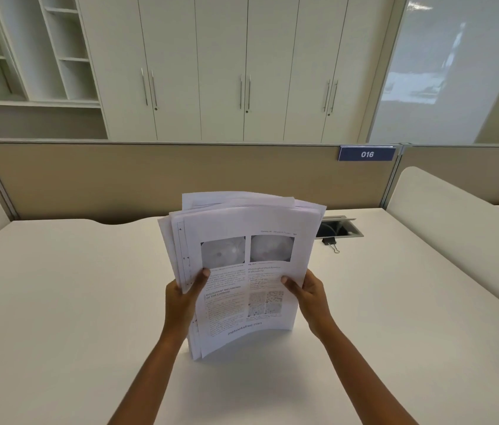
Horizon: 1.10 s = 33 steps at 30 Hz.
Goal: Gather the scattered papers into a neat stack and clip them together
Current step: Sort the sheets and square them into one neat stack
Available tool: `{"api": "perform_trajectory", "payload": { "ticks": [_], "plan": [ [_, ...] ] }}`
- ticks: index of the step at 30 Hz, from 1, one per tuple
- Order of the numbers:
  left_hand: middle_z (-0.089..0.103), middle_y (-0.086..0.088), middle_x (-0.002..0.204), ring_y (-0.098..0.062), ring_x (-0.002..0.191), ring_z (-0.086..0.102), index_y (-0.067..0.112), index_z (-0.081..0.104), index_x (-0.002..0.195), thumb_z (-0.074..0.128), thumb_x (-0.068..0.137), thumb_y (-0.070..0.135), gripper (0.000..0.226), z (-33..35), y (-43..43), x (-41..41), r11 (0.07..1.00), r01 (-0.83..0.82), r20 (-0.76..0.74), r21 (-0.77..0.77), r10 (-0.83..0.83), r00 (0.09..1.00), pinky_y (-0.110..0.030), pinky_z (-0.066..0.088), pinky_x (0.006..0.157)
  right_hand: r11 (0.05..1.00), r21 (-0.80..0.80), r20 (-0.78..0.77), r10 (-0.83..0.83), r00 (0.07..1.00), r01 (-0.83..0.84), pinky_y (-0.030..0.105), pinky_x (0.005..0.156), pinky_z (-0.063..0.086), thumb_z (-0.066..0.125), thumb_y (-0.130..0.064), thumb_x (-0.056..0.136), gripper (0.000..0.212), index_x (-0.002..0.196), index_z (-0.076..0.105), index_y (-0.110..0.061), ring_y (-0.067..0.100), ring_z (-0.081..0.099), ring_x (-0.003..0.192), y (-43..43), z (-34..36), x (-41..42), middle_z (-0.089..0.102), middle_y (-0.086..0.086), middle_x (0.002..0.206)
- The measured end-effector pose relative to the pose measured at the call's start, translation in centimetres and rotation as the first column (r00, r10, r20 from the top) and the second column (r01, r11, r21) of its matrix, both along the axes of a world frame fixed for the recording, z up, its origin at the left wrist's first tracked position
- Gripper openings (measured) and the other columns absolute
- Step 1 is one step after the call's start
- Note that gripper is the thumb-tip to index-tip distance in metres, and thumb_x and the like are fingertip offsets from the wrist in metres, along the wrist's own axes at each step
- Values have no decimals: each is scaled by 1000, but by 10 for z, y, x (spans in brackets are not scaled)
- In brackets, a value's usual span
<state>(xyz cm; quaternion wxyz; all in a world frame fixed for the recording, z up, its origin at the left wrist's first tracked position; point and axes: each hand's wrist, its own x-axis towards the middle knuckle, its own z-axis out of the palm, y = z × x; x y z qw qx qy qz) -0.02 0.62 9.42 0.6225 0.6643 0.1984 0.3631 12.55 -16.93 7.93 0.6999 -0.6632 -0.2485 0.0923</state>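
We hold the papers [251,271] upright at the centre of the frame, with their lower edge down on the white counter [73,302]. The printed front page faces us and bows slightly. The sheets are not yet even: their top edges and left edges are staggered.

Our left hand [180,299] pinches the left side of the stack, thumb across the front page and fingers hidden behind. Our right hand [309,292] pinches the right side the same way.

A black binder clip [331,243] lies on the counter at centre right, just beyond the papers' upper right corner and apart from them, beside an open cable hatch [338,228]. Behind it, a beige partition [150,179] carries a blue plate [367,154] reading 016. Pale cabinets [242,56] fill the top of the frame.
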Motion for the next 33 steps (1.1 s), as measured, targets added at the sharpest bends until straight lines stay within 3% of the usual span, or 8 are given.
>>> {"api": "perform_trajectory", "payload": {
  "ticks": [3,7,12,16,23,25,29,33],
  "plan": [
    [60,6,72,-27,72,59,33,53,79,64,52,59,39,11,2,4,1000,-24,8,7,24,1000,-8,46,42,999,46,25,-29,999,28,19,62,56,44,-12,94,19,97,56,-26,10,64,80,2,9,-1,63,1,92],
    [61,6,76,-12,70,62,35,54,84,56,24,89,81,27,5,3,999,-13,44,31,12,999,-14,49,50,976,181,97,-141,985,122,20,63,51,25,-21,99,28,97,52,-28,2,59,74,2,37,1,57,-1,87],
    [62,3,75,-13,68,63,33,54,83,55,21,91,85,29,6,0,1000,22,46,18,-23,999,-11,50,46,919,317,195,-305,932,235,32,76,52,34,-17,98,26,98,53,-35,17,58,87,-2,84,5,62,-4,90],
    [62,2,74,-13,62,65,31,55,83,57,20,89,86,30,7,-1,999,37,35,19,-38,999,-12,52,47,904,333,261,-362,895,268,15,54,47,46,-13,94,25,87,59,-33,2,55,62,-5,105,9,64,-19,64],
    [62,1,76,-11,63,66,29,56,86,63,20,85,87,33,8,-1,994,111,44,9,-111,993,-13,52,47,883,267,322,-460,828,387,33,69,49,46,-6,93,21,80,57,-19,17,60,78,-6,130,19,66,-1,83],
    [61,2,76,-11,66,67,29,56,86,67,23,80,81,31,7,0,993,118,47,15,-119,992,-12,52,48,870,254,389,-491,779,422,28,72,49,45,-6,93,16,85,58,-11,16,61,81,-6,138,23,67,5,89],
    [60,2,75,-7,62,67,30,54,84,60,21,86,85,30,7,2,996,91,62,0,-91,994,-11,52,48,796,247,459,-598,657,553,1,56,36,46,-11,94,17,95,60,-1,0,50,66,-12,152,37,58,-1,84],
    [60,1,76,1,62,66,31,55,84,61,23,87,83,28,6,2,995,96,97,-5,-95,991,-10,51,48,698,242,399,-704,587,674,3,51,33,46,-11,94,19,97,60,1,12,50,75,-22,153,53,57,1,88]
  ]
}}
